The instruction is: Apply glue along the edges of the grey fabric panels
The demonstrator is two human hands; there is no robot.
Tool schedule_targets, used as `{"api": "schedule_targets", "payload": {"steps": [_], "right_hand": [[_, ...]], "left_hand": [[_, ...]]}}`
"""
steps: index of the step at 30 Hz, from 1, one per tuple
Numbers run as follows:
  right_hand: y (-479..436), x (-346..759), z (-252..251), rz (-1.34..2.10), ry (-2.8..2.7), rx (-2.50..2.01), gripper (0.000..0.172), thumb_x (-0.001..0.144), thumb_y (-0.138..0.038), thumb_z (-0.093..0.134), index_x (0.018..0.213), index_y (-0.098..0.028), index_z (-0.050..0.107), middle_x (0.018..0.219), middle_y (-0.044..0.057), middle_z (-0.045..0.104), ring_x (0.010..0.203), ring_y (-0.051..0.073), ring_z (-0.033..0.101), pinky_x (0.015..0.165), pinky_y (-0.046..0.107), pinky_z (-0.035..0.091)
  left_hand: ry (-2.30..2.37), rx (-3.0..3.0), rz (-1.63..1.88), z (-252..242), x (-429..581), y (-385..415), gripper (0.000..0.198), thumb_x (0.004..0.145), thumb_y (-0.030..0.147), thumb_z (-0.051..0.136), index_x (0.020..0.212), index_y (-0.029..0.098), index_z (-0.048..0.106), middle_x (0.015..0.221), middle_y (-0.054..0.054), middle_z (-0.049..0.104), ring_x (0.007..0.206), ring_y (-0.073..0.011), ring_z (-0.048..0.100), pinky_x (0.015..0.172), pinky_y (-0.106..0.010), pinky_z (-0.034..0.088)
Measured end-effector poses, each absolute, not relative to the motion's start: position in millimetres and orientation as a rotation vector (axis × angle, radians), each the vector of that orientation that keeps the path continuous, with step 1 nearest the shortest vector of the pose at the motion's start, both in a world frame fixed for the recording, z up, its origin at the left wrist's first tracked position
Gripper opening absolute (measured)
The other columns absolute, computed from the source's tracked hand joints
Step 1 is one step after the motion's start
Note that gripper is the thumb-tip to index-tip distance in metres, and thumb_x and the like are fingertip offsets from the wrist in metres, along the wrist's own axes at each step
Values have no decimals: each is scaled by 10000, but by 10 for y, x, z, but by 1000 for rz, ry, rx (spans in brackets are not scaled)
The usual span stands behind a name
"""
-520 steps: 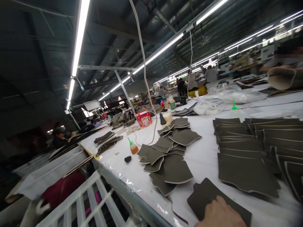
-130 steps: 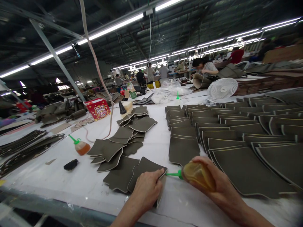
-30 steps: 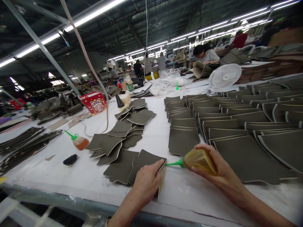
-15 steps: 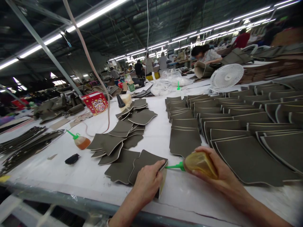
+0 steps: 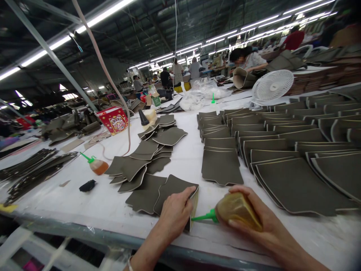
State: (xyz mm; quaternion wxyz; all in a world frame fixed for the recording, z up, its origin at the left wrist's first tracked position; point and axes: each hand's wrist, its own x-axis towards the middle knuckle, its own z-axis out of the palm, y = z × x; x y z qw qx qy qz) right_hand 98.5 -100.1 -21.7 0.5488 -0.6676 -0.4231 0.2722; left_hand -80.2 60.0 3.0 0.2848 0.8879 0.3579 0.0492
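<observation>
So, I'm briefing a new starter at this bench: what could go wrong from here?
1. The green nozzle of the squeeze bottle in the right hand sits close to the fingers of the left hand, which could get smeared.
2. The grey piece with the lifted edge overlaps a neighbouring piece; stray liquid might stick them together.
3. Drips could soil the white table cover.

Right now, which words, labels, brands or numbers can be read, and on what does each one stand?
No text here can be read.
On the red box: a coloured print, too blurred to read.
On the green carton: too small to read.
On the glue bottle in the right hand: no label shows.
On the grey piece under the left hand: no marking.
</observation>
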Motion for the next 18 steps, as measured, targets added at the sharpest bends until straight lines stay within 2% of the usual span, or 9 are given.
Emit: {"api": "schedule_targets", "payload": {"steps": [4, 9, 12, 16, 18], "right_hand": [[-1010, 920, -200, 609, -953, -1605, 537, 781, -526, 694, 1199, -267, 481, 1147, 33, 581, 970, 239, 604, 804, 302, 494], [-1051, 793, -180, 709, -884, -1560, 554, 750, -516, 692, 1202, -270, 487, 1075, 11, 602, 890, 214, 615, 801, 292, 479], [-1077, 740, -174, 610, -850, -1594, 521, 743, -506, 698, 1170, -272, 513, 1147, 14, 586, 980, 229, 596, 876, 297, 453], [-1102, 712, -193, 686, -823, -1583, 544, 741, -519, 691, 1186, -272, 499, 1039, 3, 602, 828, 206, 603, 761, 293, 475], [-1111, 708, -214, 703, -814, -1577, 558, 745, -530, 681, 1199, -269, 486, 1040, 5, 603, 813, 206, 604, 744, 292, 477]], "left_hand": [[991, 2377, 127, 42, -802, 574, 476, 897, 205, 384, 1317, 306, 585, 1127, -9, 736, 984, -221, 690, 849, -273, 484], [1023, 2394, 123, 36, -802, 553, 485, 895, 203, 373, 1325, 296, 577, 1071, -17, 749, 949, -213, 694, 821, -267, 479], [1041, 2408, 115, 34, -799, 546, 495, 885, 201, 366, 1324, 291, 577, 1039, -32, 753, 935, -234, 696, 810, -294, 477], [1048, 2401, 117, 40, -797, 537, 501, 883, 208, 353, 1325, 276, 579, 1001, -50, 755, 886, -253, 699, 770, -318, 471], [1051, 2402, 135, 39, -795, 530, 503, 882, 207, 350, 1323, 273, 581, 998, -52, 754, 881, -249, 697, 764, -316, 466]]}}
